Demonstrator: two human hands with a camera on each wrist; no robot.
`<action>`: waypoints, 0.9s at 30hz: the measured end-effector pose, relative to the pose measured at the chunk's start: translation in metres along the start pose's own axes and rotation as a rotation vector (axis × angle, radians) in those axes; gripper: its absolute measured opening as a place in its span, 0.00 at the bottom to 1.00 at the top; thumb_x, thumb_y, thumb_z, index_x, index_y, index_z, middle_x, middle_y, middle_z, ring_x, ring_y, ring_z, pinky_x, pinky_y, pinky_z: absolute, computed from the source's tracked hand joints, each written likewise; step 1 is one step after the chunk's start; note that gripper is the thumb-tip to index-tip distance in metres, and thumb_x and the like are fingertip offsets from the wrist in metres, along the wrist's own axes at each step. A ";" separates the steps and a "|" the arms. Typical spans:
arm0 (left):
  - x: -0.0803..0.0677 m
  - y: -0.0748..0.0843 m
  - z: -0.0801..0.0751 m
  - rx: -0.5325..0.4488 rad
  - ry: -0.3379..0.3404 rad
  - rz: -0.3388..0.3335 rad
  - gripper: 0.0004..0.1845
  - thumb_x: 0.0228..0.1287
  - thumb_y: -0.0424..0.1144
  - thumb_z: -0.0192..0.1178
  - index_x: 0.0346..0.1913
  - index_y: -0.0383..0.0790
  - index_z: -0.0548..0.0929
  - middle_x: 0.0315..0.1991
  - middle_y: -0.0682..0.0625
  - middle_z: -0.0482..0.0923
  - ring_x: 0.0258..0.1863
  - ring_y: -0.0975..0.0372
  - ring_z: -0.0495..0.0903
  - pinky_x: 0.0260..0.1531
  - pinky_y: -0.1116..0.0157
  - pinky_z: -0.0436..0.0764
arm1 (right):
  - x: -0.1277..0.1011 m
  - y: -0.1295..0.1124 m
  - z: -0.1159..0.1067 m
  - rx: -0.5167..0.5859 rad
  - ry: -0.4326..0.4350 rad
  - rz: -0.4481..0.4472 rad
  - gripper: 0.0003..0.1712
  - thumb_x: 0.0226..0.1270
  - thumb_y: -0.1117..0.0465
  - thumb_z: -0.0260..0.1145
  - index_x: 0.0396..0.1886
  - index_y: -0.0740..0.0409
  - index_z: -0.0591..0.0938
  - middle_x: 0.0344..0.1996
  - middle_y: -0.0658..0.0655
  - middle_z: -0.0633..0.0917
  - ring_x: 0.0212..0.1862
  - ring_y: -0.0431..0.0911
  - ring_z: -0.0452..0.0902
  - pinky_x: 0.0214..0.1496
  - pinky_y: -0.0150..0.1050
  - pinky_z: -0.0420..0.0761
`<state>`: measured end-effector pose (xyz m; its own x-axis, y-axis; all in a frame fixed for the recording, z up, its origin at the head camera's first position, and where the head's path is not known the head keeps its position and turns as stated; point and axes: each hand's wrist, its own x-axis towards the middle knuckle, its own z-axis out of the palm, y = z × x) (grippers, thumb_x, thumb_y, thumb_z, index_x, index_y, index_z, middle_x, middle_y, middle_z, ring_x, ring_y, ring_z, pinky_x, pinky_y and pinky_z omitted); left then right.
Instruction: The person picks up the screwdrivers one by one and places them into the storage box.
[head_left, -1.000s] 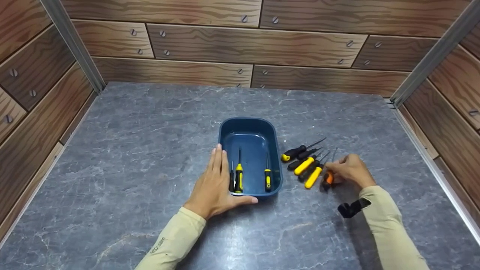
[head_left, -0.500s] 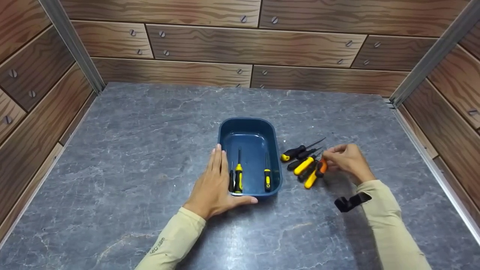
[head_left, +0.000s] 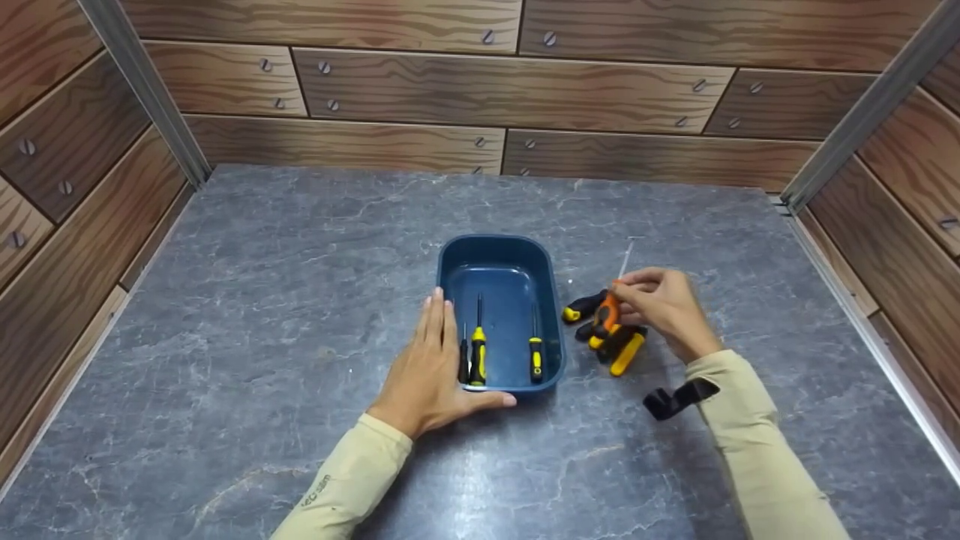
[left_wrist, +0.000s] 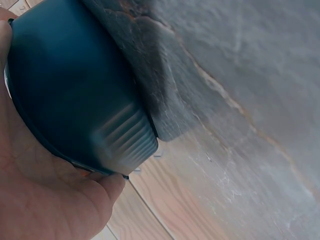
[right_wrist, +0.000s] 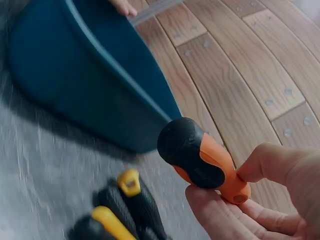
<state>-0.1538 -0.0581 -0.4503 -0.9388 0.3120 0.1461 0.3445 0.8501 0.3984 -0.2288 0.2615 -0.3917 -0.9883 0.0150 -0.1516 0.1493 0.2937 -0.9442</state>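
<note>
Between thumb and fingers, my right hand [head_left: 667, 304] pinches an orange and black screwdriver [right_wrist: 212, 162] by the shaft end of its handle. It hangs above a group of screwdrivers [head_left: 626, 356] with black and yellow handles, right of the blue bin [head_left: 501, 238]. Inside the bin lie a yellow and black screwdriver [head_left: 478, 356], a thin black one [head_left: 463, 361] partly hidden, and another yellow and black screwdriver [head_left: 535, 360] near the right wall. My left hand [head_left: 424, 375] rests on the bin's near left corner, fingers straight along the side and thumb stretched along the front rim.
The bin stands on a grey marbled tabletop [head_left: 300, 262]. Wood-patterned panels [head_left: 510, 90] enclose the back and both sides, with metal posts [head_left: 862, 112] at the corners. A black strap piece [head_left: 679, 397] sticks out from the right sleeve.
My right hand has lifted the orange and black screwdriver and carried it leftward and away from me, over the other screwdrivers. The left hand and the bin have stayed put.
</note>
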 end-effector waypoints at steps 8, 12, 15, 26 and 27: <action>0.000 0.000 0.000 0.001 -0.002 -0.001 0.78 0.40 0.86 0.59 0.78 0.25 0.47 0.80 0.32 0.34 0.80 0.44 0.38 0.75 0.51 0.55 | -0.003 -0.007 0.032 0.035 -0.017 -0.127 0.16 0.66 0.69 0.67 0.48 0.77 0.77 0.32 0.57 0.84 0.28 0.44 0.86 0.37 0.41 0.88; 0.000 0.000 0.000 -0.005 -0.005 -0.004 0.78 0.40 0.85 0.59 0.79 0.25 0.46 0.80 0.32 0.34 0.80 0.44 0.38 0.74 0.51 0.56 | -0.004 -0.011 0.046 0.028 -0.031 -0.146 0.16 0.66 0.69 0.68 0.48 0.77 0.77 0.33 0.59 0.83 0.28 0.43 0.86 0.36 0.41 0.88; 0.000 0.000 0.001 -0.009 0.000 -0.003 0.78 0.40 0.85 0.59 0.79 0.25 0.47 0.80 0.32 0.34 0.80 0.44 0.39 0.74 0.50 0.57 | -0.004 -0.014 0.057 0.006 -0.040 -0.158 0.16 0.65 0.69 0.69 0.47 0.76 0.78 0.35 0.61 0.83 0.28 0.43 0.86 0.36 0.43 0.88; 0.000 -0.001 0.001 0.002 0.029 0.021 0.78 0.41 0.86 0.58 0.78 0.24 0.48 0.80 0.31 0.37 0.80 0.44 0.40 0.73 0.50 0.60 | -0.005 -0.023 0.094 -0.022 -0.110 -0.177 0.14 0.64 0.70 0.70 0.46 0.74 0.79 0.38 0.65 0.84 0.29 0.47 0.87 0.39 0.47 0.88; 0.000 -0.001 0.001 0.003 0.029 0.022 0.78 0.41 0.86 0.57 0.78 0.24 0.48 0.80 0.31 0.37 0.80 0.44 0.41 0.73 0.50 0.60 | -0.005 -0.023 0.097 -0.036 -0.112 -0.182 0.14 0.64 0.70 0.70 0.45 0.74 0.79 0.37 0.65 0.84 0.29 0.46 0.86 0.39 0.48 0.88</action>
<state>-0.1545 -0.0586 -0.4518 -0.9305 0.3185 0.1809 0.3652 0.8443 0.3921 -0.2246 0.1617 -0.3976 -0.9891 -0.1469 -0.0127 -0.0347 0.3154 -0.9483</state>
